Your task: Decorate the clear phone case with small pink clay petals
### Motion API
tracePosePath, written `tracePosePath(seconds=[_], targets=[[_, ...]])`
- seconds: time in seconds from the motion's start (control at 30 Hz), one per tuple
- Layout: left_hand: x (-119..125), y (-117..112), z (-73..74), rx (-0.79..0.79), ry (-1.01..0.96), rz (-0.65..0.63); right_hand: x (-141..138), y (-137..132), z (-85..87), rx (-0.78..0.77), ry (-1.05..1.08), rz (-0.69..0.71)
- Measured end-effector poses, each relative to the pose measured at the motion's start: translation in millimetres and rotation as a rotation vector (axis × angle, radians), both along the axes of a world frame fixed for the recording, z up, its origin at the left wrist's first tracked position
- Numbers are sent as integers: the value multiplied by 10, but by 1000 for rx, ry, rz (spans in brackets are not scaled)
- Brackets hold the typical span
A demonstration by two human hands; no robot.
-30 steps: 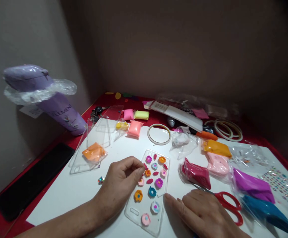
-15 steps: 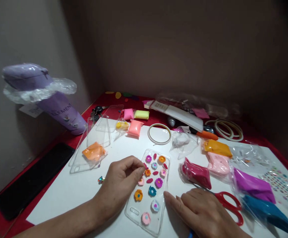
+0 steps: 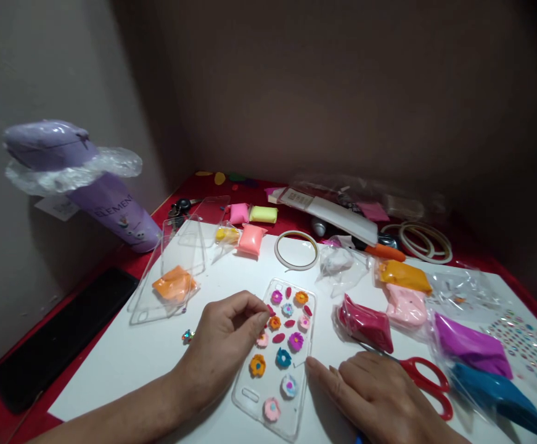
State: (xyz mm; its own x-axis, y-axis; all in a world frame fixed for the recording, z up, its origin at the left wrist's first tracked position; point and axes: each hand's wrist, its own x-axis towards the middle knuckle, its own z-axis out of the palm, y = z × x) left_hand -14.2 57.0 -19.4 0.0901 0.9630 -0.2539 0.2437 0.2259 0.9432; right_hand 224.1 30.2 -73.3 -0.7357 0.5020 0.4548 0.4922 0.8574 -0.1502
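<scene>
A clear phone case (image 3: 268,394) lies on the white board, dotted with several small clay flowers, such as a teal flower (image 3: 283,357) and a pink flower (image 3: 272,409), plus dark red oval pieces (image 3: 278,338). My left hand (image 3: 224,336) rests over the case's left side, thumb and fingertips pinched together; what they hold, if anything, is hidden. At the right edge, my right hand (image 3: 370,391) touches the case with its stretched index finger while the other fingers curl under. A bit of something blue (image 3: 359,438) shows beneath that hand, mostly covered.
Red-handled scissors (image 3: 430,382) lie beside my right hand, near a crimson clay packet (image 3: 365,324) and a purple packet (image 3: 474,345). Behind the case is a tape roll (image 3: 296,267). Spare clear cases (image 3: 141,317), a black phone-like slab (image 3: 65,339) and a purple tumbler (image 3: 115,209) stand left.
Hardly anything differs: the whole view has shifted very slightly. Both hands keep their places at the phone case.
</scene>
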Motion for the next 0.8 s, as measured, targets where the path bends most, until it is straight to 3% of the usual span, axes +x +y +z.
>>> tracePosePath(seconds=[0.8], targets=[[0,0,-11,14,35,-3,-10,5,3,31,-28,-1]])
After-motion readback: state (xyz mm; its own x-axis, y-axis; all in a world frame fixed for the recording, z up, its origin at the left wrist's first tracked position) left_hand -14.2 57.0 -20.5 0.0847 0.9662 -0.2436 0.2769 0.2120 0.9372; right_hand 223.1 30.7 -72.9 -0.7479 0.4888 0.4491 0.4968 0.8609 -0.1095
